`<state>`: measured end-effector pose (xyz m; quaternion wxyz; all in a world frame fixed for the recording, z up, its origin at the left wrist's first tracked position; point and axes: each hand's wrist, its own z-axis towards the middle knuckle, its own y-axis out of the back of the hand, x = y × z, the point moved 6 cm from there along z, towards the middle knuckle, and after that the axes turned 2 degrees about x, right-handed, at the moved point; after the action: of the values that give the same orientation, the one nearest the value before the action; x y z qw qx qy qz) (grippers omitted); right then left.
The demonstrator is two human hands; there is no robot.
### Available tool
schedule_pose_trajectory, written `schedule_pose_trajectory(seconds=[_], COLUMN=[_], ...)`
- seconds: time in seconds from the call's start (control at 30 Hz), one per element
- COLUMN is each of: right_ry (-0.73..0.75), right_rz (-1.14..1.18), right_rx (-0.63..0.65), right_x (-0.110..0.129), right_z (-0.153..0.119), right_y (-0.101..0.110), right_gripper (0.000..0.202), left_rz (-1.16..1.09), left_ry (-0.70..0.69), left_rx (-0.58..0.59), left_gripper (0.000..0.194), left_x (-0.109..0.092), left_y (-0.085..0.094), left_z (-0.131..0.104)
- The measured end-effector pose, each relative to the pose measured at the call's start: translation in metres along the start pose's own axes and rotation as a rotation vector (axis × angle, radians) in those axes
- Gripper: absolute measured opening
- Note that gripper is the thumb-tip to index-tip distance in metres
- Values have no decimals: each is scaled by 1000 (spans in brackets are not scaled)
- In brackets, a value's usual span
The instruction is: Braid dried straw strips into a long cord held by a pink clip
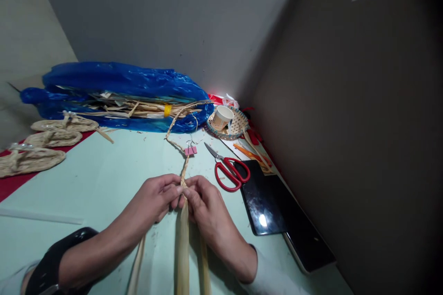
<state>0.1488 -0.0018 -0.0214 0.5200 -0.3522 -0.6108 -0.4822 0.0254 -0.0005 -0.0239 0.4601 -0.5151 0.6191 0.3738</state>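
A braid (185,166) of dried straw-coloured leaf strips runs down the table's middle to my hands. My left hand (157,196) pinches its lower end from the left, and my right hand (207,207) grips the same spot from the right, thumbs close together. Below the fingers, a broad flat strip (183,249) hangs toward me, with narrower strands at left (137,262) and right (205,262). A pink binder clip (190,150) grips the braid farther up. Beyond the clip the braid bends back toward the blue bag. My fingers cover the crossing of the strips.
A blue plastic bag (114,73) of dried strips lies at the back. Red-handled scissors (231,173) and a black tablet-like device (261,207) lie right. A woven basket (238,124) holds a paper cup (222,117). Woven sandals (32,159) sit left. A wall (328,124) rises at right.
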Motion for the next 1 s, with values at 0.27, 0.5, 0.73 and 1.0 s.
schedule_pose_trajectory(seconds=[0.27, 0.5, 0.73, 1.0], right_ry=[96, 140, 122, 230], right_rz=[-497, -815, -870, -824], right_rx=[95, 31, 51, 145], right_x=[27, 33, 31, 41], right_z=[-1, -8, -15, -20], right_y=[8, 1, -16, -13], right_gripper=[27, 23, 25, 24], left_rz=[209, 297, 186, 52], left_ry=[-74, -171, -132, -52], left_rx=[-133, -160, -79, -51], left_gripper=[19, 15, 15, 25], left_x=[-2, -1, 5, 1], left_y=[9, 9, 7, 10], left_z=[-1, 0, -2, -1])
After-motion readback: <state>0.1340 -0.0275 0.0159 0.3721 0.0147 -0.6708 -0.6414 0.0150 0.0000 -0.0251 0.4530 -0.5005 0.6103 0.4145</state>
